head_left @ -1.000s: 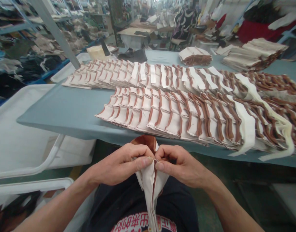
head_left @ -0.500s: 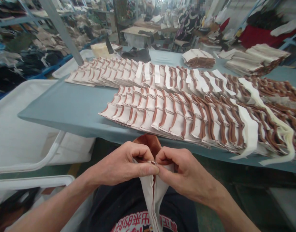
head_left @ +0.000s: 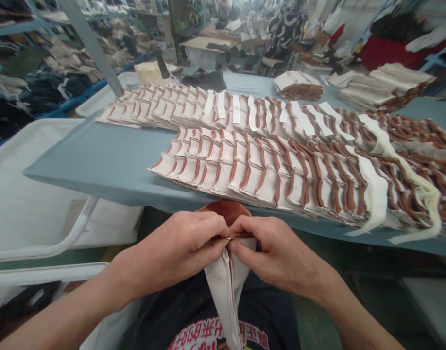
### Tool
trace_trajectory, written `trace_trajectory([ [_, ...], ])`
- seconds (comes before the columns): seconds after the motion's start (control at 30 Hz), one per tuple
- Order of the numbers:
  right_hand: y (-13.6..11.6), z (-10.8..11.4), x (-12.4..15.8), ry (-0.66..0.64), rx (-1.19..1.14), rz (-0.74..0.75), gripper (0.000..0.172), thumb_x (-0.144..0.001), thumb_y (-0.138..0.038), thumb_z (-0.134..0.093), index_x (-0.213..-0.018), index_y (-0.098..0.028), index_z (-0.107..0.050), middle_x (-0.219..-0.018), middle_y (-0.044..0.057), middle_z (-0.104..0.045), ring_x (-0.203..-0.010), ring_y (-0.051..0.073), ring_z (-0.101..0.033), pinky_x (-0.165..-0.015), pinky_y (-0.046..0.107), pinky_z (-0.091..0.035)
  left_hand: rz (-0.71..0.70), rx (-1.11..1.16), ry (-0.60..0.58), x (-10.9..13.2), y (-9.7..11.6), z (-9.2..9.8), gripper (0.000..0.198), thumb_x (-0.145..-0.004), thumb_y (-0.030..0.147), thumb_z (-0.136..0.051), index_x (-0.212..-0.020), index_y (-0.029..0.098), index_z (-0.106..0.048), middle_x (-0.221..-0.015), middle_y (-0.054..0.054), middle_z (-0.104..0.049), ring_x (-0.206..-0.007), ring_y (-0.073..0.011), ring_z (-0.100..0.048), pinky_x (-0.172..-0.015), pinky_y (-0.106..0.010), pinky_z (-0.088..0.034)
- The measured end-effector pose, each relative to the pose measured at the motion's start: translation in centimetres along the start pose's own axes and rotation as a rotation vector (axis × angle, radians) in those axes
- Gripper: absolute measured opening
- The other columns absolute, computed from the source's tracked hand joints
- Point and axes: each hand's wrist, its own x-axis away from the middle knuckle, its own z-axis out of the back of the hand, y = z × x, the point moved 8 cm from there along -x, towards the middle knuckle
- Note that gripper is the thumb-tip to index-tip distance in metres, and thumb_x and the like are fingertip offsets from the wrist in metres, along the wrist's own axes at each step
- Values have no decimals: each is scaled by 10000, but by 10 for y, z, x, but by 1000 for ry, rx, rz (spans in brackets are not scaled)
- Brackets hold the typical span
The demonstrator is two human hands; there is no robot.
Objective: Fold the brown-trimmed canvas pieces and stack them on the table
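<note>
Close to my body, both hands pinch the upper edge of a sewn piece (head_left: 223, 287), off-white on its outer face and brown inside, with a seam running down its middle. My left hand (head_left: 188, 243) grips the edge just left of the seam, thumb and fingers closed. My right hand (head_left: 268, 245) pinches it just right of the seam, the fingertips of both hands nearly touching. Behind my fingers the brown inner side curves up as a rounded opening. The fingertips partly hide the seam's top. The lower end hangs in front of my dark shirt (head_left: 270, 311).
Ahead, a blue-covered table (head_left: 99, 160) bears overlapping rows of similar off-white and brown pieces (head_left: 223, 165), with white strips (head_left: 372, 189) across some. Stacks (head_left: 299, 85) lie at the back. White bins (head_left: 33, 194) stand at left. A person (head_left: 286, 29) is in the background.
My fingertips have shifted slightly along the top edge of the piece, and my left thumb has drawn back to the left. The brown opening looks wider. Both hands keep their pinch.
</note>
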Motion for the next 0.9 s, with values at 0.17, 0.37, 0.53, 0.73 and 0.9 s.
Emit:
trace_trajectory([
  [0.17, -3, -1, -2, 27, 20, 18, 93, -835, -140, -581, -783, -186, -642, -688, -20, -637, -621, 126, -553, -619, 270, -326, -105, -160, 51, 9, 14, -3, 172, -1043, 110, -506, -947, 156, -641, -878, -14, -715, -791, -133, -681, -708, -219, -493],
  [0.37, 2, -2, -4, 26, -168, -19, 95, -776, -140, -572, -698, -189, -595, -586, -61, -508, -530, 88, -421, -539, 233, -293, -162, -280, 181, 17, 22, -5, 157, -1057, 89, -492, -974, 167, -600, -871, -30, -702, -772, -153, -665, -710, -257, -517],
  [0.53, 19, -16, 0, 30, -456, -111, 74, -770, -173, -576, -702, -182, -604, -609, -50, -531, -552, 92, -417, -513, 208, -319, -210, -368, 237, 25, 27, -12, 110, -1061, 95, -512, -1079, 132, -613, -955, -79, -734, -821, -184, -688, -755, -293, -564],
  [0.73, 34, -30, 7, 46, -807, -208, 151, -811, -302, -653, -751, -178, -593, -656, -38, -534, -592, 102, -436, -549, 214, -352, -251, -458, 217, 27, 30, -19, 205, -1056, 89, -518, -1228, 96, -630, -1095, -127, -748, -974, -232, -716, -878, -357, -614],
  [0.9, 40, -28, 8, 48, -975, -178, 257, -836, -400, -681, -762, -175, -582, -665, -32, -522, -595, 104, -430, -568, 226, -356, -297, -444, 243, 27, 28, -27, 349, -1020, 51, -550, -1366, 67, -599, -1232, -184, -720, -1169, -262, -679, -1019, -387, -597],
])
